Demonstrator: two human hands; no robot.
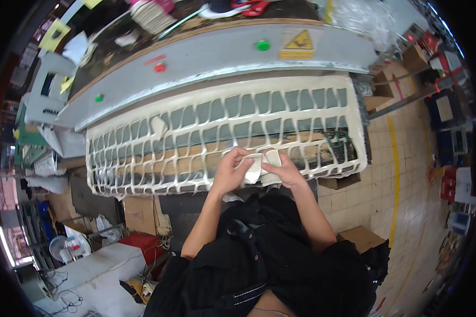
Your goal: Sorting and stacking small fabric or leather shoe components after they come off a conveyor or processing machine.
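Note:
Close in front of my body, both hands meet over the near edge of a cream sheet (235, 122) full of cut-out holes in rows. Between the thumb and fingers of my left hand (228, 171) is a flat cream cut piece (253, 170). My right hand (287, 171) pinches more cream cut pieces (272, 158), which look stacked or overlapping. The two lots touch or lie very near each other; how many pieces there are, I cannot tell. Another loose cream piece (158, 127) rests on the sheet's left part.
Behind the sheet runs a grey machine beam (217, 63) with a green button (263, 46), a red button (159, 67) and a yellow warning sign (300, 43). Cardboard boxes (363, 239) stand on the tiled floor at right. A white table (98, 272) is at lower left.

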